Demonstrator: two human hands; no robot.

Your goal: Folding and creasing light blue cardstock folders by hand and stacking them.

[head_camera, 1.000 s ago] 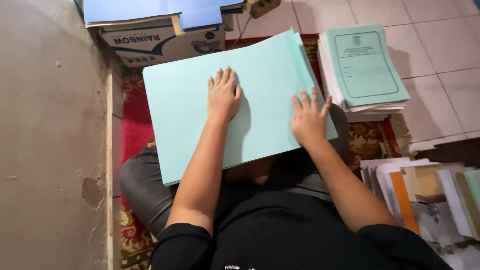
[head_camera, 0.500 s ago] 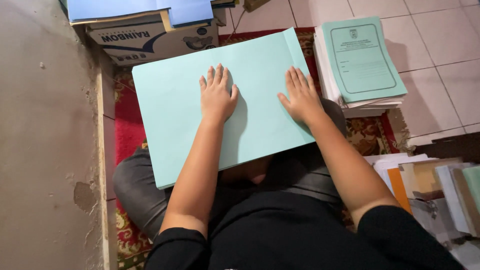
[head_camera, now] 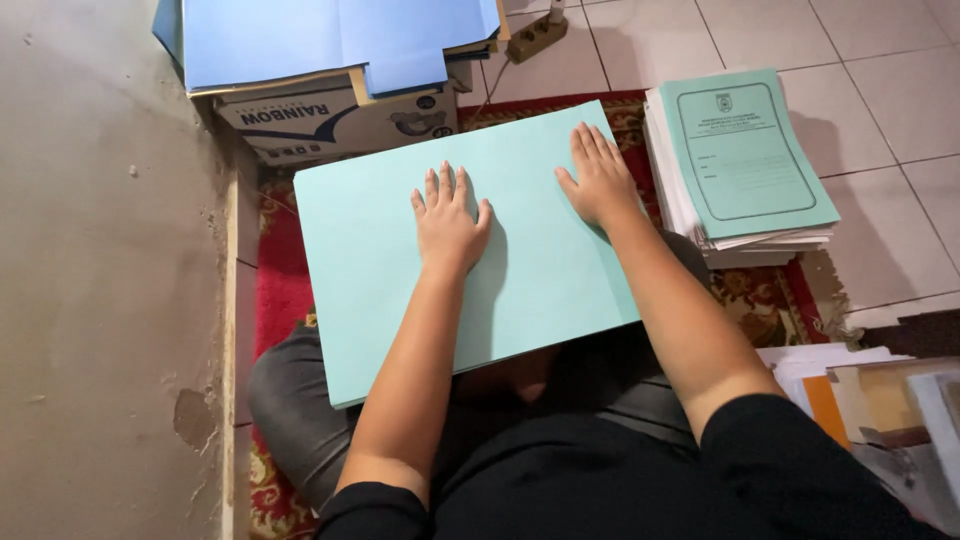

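both hands flat and open: left hand (head_camera: 449, 222) and right hand (head_camera: 598, 180) pressing the big light-green folded sheet (head_camera: 380, 260) on the lap, gripping nothing. fold looks closed, likely being creased down; finished printed stack (head_camera: 740, 150) sits to the right.

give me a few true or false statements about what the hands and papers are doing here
1. Both hands lie flat, palms down, on the pale green sheet. True: the left hand and the right hand both rest on it with fingers spread.
2. The right hand grips a pen. False: it holds nothing and lies open on the sheet.
3. A stack of printed green forms sits on the floor on the person's right. True.
4. The blue sheets lie under the cardboard box. False: they lie on top of it.
5. The pale green sheet rests on a desk. False: it rests across the person's lap, above a red patterned rug.
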